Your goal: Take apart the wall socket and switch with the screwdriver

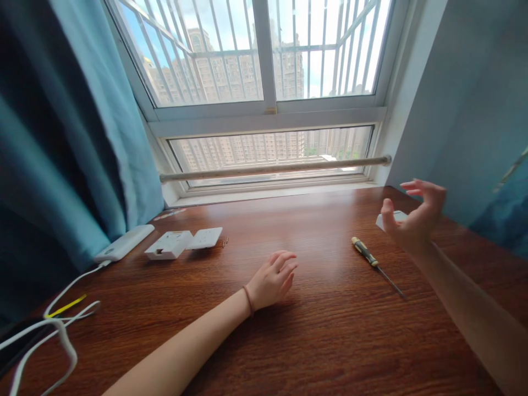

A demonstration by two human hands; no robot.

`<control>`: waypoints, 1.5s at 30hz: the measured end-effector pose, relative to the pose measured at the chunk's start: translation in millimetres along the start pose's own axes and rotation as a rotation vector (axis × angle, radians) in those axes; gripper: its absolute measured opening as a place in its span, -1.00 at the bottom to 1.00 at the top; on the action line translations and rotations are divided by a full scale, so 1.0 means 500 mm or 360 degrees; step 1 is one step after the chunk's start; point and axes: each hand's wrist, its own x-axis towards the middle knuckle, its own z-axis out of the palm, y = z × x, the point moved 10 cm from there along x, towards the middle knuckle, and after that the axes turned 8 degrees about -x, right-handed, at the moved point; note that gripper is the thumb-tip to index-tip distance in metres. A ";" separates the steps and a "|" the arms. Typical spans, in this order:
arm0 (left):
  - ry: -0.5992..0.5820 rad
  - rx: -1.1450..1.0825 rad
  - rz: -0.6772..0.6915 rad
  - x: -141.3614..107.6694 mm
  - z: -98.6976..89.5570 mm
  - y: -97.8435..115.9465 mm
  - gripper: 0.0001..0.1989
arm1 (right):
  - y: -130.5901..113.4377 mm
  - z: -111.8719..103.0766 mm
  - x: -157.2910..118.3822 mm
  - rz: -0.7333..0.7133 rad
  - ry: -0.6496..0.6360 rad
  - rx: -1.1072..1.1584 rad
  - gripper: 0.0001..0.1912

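Observation:
My left hand [272, 279] rests over the middle of the brown wooden table, fingers loosely bent, with nothing visible in it. Raised at the right, my right hand [418, 214] has its thumb and fingers spread apart. Behind it, partly hidden, is a small white object [399, 215] whose kind I cannot make out. Between the hands lies a screwdriver [365, 253] with a yellow-and-dark handle, its shaft pointing toward the front right. Off to the left sit a white square box [168, 246], a white flat plate [206, 238] beside it, and small screws [225, 242].
A long white device [125, 243] with a white cable [66, 291] plugged in lies near the blue curtain [119, 137]. A yellow strip [68, 306] is among the cable loops. The barred window [270, 110] and a horizontal rail [276, 169] stand behind the table.

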 end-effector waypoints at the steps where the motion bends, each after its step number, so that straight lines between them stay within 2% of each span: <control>1: -0.0020 -0.0030 -0.0012 0.000 0.004 -0.003 -0.75 | 0.035 0.008 -0.012 0.0007 -0.0004 -0.0145 -0.46; 3: -0.0049 -0.0076 -0.0037 0.001 0.010 -0.009 -0.72 | 0.123 0.039 -0.043 0.0090 -0.0109 -0.0498 -0.32; 4: -0.0053 -0.0089 -0.0045 0.000 0.012 -0.012 -0.71 | 0.179 0.053 -0.060 0.0207 -0.0174 -0.0638 -0.22; 7: -0.0081 -0.0099 -0.0047 -0.001 0.018 -0.014 -0.69 | 0.347 0.086 -0.123 0.0764 -0.0485 -0.0901 0.03; 9: -0.0095 -0.0081 -0.0044 -0.001 0.020 -0.012 -0.69 | 0.417 0.107 -0.164 0.1068 -0.0776 -0.0919 0.17; 11: -0.0102 -0.0052 -0.0028 0.000 0.019 -0.007 -0.69 | 0.446 0.121 -0.190 0.1223 -0.0985 -0.0916 0.26; 13: -0.0109 -0.0021 0.0004 0.001 0.019 0.000 -0.69 | 0.452 0.125 -0.199 0.1254 -0.1075 -0.0943 0.29; 19: -0.0131 0.0010 0.0022 0.001 0.023 0.004 -0.68 | 0.446 0.121 -0.198 0.1233 -0.1037 -0.1002 0.26; 22: -0.0134 -0.0028 -0.0025 -0.003 0.024 -0.006 -0.68 | 0.412 0.125 -0.183 0.1210 -0.0962 -0.0951 0.21; 24: -0.0123 -0.0068 -0.0075 -0.006 0.023 -0.013 -0.66 | 0.356 0.142 -0.169 0.1133 -0.0942 -0.0848 0.18; 27: -0.0050 -0.0186 -0.0249 -0.006 0.020 -0.027 -0.53 | 0.219 0.175 -0.156 0.0930 -0.0892 -0.0535 0.12; 29: 0.0080 -0.0311 -0.0482 -0.008 0.018 -0.042 -0.37 | 0.104 0.196 -0.164 0.0757 -0.0897 -0.0216 0.06; 32: 0.0302 -0.0549 -0.0862 -0.021 0.026 -0.054 -0.17 | -0.052 0.215 -0.204 0.0587 -0.1048 0.0201 0.03; 34: 0.0323 -0.0718 -0.0957 -0.023 0.042 -0.041 -0.09 | -0.123 0.210 -0.230 0.0547 -0.1101 0.0338 0.00; 36: 0.0312 -0.0840 -0.0978 -0.021 0.052 -0.025 -0.06 | -0.161 0.201 -0.252 0.0572 -0.1144 0.0391 -0.03; 39: 0.0370 -0.0936 -0.1011 -0.025 0.048 -0.021 -0.10 | -0.187 0.192 -0.271 0.0593 -0.1184 0.0437 -0.08; 43: 0.0455 -0.1057 -0.1104 -0.037 0.034 -0.054 -0.20 | -0.203 0.188 -0.273 0.0565 -0.1180 0.0698 -0.12; 45: 0.0430 -0.1143 -0.1115 -0.039 0.028 -0.076 -0.25 | -0.196 0.190 -0.277 0.0691 -0.1188 0.0901 -0.22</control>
